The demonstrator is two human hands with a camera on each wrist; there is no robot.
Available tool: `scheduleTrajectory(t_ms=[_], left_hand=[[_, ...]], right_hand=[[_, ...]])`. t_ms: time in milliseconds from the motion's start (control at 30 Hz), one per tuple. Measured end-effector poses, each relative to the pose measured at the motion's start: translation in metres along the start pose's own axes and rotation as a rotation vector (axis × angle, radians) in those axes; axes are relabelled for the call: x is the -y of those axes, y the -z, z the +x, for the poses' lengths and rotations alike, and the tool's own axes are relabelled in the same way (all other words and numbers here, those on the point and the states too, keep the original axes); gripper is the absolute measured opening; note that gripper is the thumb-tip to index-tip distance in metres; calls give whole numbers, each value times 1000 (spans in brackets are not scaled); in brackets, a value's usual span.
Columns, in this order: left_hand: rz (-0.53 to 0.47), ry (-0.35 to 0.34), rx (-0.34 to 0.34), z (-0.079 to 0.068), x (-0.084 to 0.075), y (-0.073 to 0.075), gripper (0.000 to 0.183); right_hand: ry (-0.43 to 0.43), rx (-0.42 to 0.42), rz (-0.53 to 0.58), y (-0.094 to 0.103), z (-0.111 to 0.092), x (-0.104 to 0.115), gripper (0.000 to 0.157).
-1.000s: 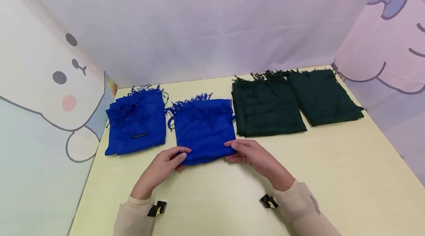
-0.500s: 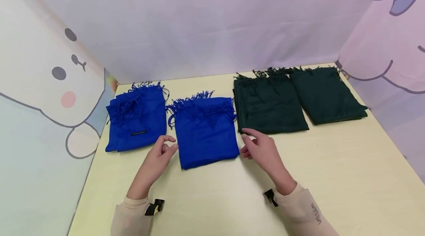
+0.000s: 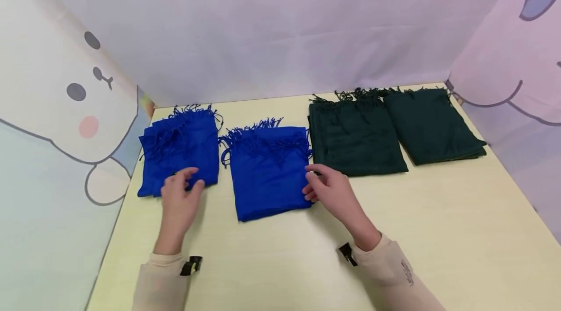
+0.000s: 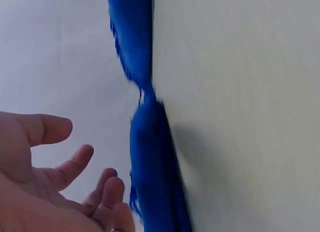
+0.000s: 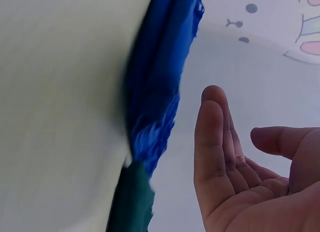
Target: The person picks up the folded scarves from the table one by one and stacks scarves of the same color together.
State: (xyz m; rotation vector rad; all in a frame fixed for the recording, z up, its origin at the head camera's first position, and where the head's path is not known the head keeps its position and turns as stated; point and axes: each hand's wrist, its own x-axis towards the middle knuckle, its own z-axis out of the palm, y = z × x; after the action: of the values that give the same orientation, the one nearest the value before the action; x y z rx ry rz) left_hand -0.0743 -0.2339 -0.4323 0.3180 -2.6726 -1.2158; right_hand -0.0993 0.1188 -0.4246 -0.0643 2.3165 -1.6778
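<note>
Two folded blue scarves with fringed far ends lie on the table. My left hand [image 3: 180, 201] hovers over the near edge of the left blue scarf [image 3: 199, 148], covering its label, with relaxed, spread fingers and nothing held. In the left wrist view the fingers [image 4: 75, 167] stand apart from the cloth. My right hand [image 3: 330, 192] is above the right edge of the middle blue scarf [image 3: 269, 179]. Its fingers [image 5: 209, 142] are loosely extended and hold nothing in the right wrist view, with a gap to the blue cloth [image 5: 162, 67].
Two folded dark green scarves, one nearer the middle [image 3: 359, 140] and one at the right [image 3: 434, 126], lie side by side with fringes toward the back. A pale fabric backdrop [image 3: 280, 28] rises behind the light wooden table [image 3: 460, 233], with cartoon prints at both sides.
Both hands have let go of the middle blue scarf's near corners. The left hand has moved left to the left blue scarf; the right has risen slightly and stays near the middle one.
</note>
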Motion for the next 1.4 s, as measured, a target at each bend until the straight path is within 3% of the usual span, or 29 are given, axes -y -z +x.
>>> scheduleTrajectory(t_ms=[67,233,333,467,567,700,867,967,1200,1400], left_hand=[[-46,51,-46,5,6,15,43],[-252,323,-105,16,20,44,54],[-370,465,-166,21,29,49,52],[-608,546,-260,25,41,49,48],[-778,575,-323,26,47,49,50],[-969,587,-391,25,52,51,53],[-1060,570,-414,24,55,55,52],[-1079,571,-412,25,55,57,50],[-1093,555,-407,31,50,51,49],[-1075,576,-387,33,52,43,43]], right_hand=[[24,43,21,-10,5,6,37],[78,158,96,-31,24,21,37],[99,228,129,-43,37,28,36],[131,332,142,-65,53,36,35],[146,391,119,-83,61,40,34],[143,410,25,-108,69,47,32],[73,405,-41,-136,78,54,34],[-15,441,61,-148,85,56,38],[-206,544,420,-159,100,51,45],[-290,551,578,-162,110,49,45]])
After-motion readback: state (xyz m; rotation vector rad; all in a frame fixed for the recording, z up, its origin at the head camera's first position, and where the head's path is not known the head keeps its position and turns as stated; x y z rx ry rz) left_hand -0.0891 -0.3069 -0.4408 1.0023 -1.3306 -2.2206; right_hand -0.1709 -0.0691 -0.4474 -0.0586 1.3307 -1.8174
